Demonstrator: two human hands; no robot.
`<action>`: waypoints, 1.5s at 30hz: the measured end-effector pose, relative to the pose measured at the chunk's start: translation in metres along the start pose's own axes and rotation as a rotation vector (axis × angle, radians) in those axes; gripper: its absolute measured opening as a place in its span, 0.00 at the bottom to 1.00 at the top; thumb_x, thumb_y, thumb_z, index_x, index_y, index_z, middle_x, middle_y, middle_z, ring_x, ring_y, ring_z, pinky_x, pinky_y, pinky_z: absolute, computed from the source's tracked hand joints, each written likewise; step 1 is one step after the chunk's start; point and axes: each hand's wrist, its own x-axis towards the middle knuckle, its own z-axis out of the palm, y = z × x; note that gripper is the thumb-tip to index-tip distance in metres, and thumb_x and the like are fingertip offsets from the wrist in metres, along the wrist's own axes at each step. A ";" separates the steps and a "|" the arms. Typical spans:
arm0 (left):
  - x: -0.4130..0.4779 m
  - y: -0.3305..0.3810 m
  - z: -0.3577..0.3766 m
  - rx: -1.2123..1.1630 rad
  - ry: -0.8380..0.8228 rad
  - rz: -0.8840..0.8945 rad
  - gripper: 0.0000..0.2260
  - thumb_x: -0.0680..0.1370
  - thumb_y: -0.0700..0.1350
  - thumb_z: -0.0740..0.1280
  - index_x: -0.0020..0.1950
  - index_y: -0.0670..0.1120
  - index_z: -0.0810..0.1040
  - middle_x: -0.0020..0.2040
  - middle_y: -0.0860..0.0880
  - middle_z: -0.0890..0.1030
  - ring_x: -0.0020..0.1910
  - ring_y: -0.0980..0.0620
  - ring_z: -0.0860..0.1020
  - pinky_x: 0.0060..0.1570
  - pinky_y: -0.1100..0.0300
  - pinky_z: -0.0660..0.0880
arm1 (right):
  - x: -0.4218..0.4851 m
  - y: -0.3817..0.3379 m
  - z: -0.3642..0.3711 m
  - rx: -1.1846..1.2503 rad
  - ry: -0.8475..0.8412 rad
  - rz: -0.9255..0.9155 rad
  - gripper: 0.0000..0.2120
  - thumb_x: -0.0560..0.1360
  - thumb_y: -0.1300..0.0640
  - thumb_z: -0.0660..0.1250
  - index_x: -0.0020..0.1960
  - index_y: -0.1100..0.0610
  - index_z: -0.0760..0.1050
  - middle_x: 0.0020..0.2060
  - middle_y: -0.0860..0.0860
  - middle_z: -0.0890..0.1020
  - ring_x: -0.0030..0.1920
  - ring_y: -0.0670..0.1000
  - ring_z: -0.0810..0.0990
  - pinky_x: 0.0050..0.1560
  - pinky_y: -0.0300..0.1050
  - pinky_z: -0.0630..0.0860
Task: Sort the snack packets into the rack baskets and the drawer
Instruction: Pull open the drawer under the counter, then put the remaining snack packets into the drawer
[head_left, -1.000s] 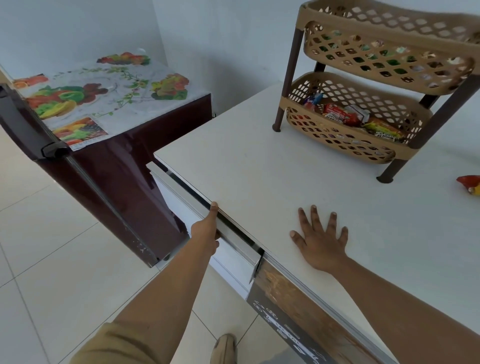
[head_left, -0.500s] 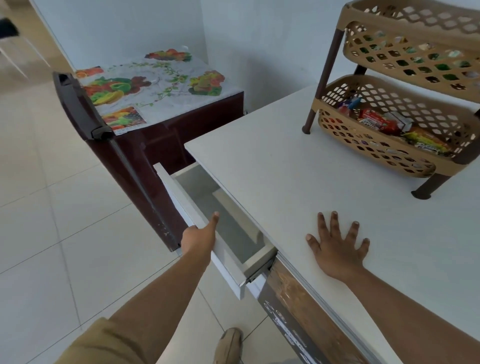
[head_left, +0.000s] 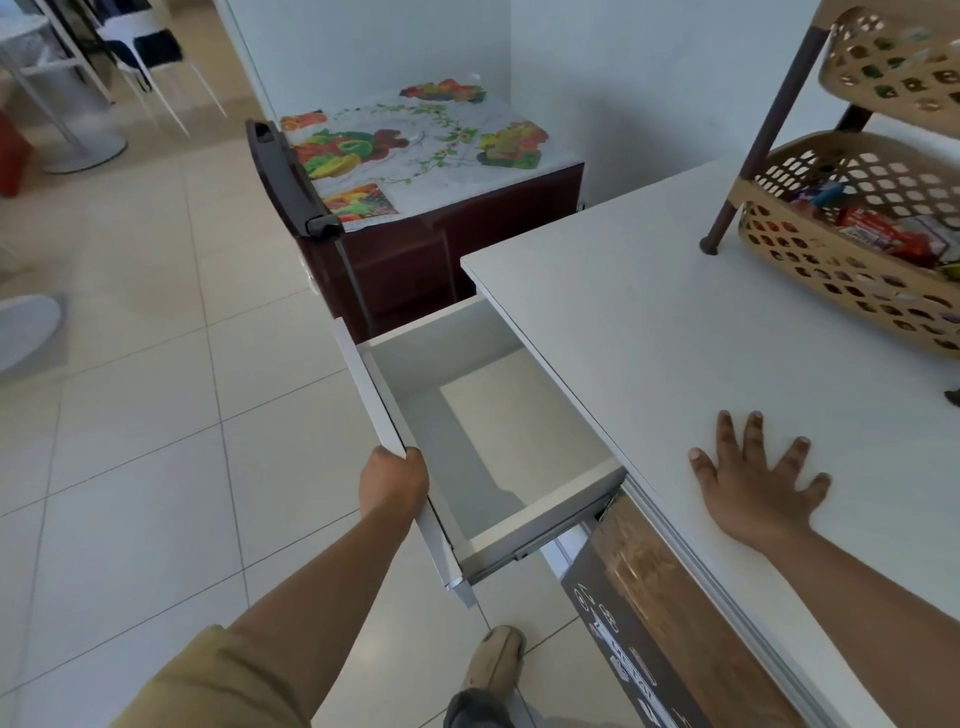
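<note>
head view: left hand (head_left: 393, 480) grips the front edge of the open drawer (head_left: 498, 415) — right hand (head_left: 753, 488) lies flat, fingers spread, on the surface (head_left: 649, 312); snack packets (head_left: 878, 236) sit in the lower basket (head_left: 841, 291).

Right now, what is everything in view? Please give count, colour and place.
drawer: one, white, open under the table edge
table: one, white, right side
rack: one, beige baskets on brown legs, on the table
snack packets: several, red and blue, in the lower basket
cabinet: one, dark red, fruit-print cover on top, beyond the drawer
box: one, brown, under the table
left hand: one, grips the drawer front
right hand: one, flat on the table
</note>
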 end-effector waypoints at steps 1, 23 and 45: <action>0.000 -0.002 -0.001 0.004 -0.001 0.000 0.15 0.77 0.51 0.60 0.51 0.39 0.73 0.45 0.42 0.79 0.43 0.42 0.77 0.41 0.55 0.72 | 0.000 0.000 0.000 -0.001 0.005 -0.001 0.34 0.73 0.31 0.32 0.76 0.41 0.31 0.77 0.46 0.35 0.75 0.66 0.35 0.69 0.72 0.42; -0.054 0.050 -0.009 0.204 0.126 0.692 0.27 0.76 0.53 0.69 0.70 0.43 0.65 0.75 0.44 0.62 0.69 0.40 0.69 0.64 0.41 0.68 | -0.060 0.032 0.016 0.177 0.368 -0.455 0.25 0.82 0.53 0.53 0.78 0.58 0.54 0.78 0.52 0.54 0.78 0.50 0.49 0.75 0.41 0.45; -0.206 0.196 0.200 0.405 -0.595 1.615 0.36 0.79 0.64 0.56 0.80 0.48 0.47 0.81 0.52 0.48 0.79 0.54 0.46 0.74 0.58 0.47 | -0.111 0.160 0.024 0.288 0.460 0.238 0.31 0.80 0.40 0.53 0.78 0.54 0.54 0.78 0.50 0.51 0.78 0.49 0.45 0.76 0.43 0.45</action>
